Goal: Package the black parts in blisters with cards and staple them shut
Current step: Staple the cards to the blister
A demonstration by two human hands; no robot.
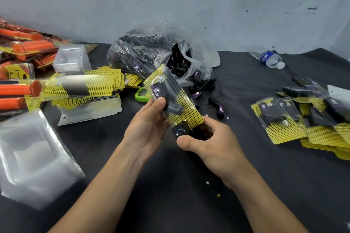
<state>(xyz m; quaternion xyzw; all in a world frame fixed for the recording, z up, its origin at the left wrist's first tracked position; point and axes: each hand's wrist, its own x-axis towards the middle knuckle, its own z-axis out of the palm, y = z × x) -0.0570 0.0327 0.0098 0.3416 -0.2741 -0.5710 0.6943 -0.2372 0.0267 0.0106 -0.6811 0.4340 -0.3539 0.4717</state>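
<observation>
At centre frame, my left hand (pixel 149 119) pinches the clear plastic blister with its yellow dotted card (pixel 173 96), a black part inside. It looks light, springy and slick, so I grip its edge. My right hand (pixel 208 143) is wrapped around the black stapler (pixel 180 130), biting the card's lower corner.

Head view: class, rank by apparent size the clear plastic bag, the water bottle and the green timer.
1. clear plastic bag, plainly largest
2. water bottle
3. green timer, partly hidden, so unsure
</observation>
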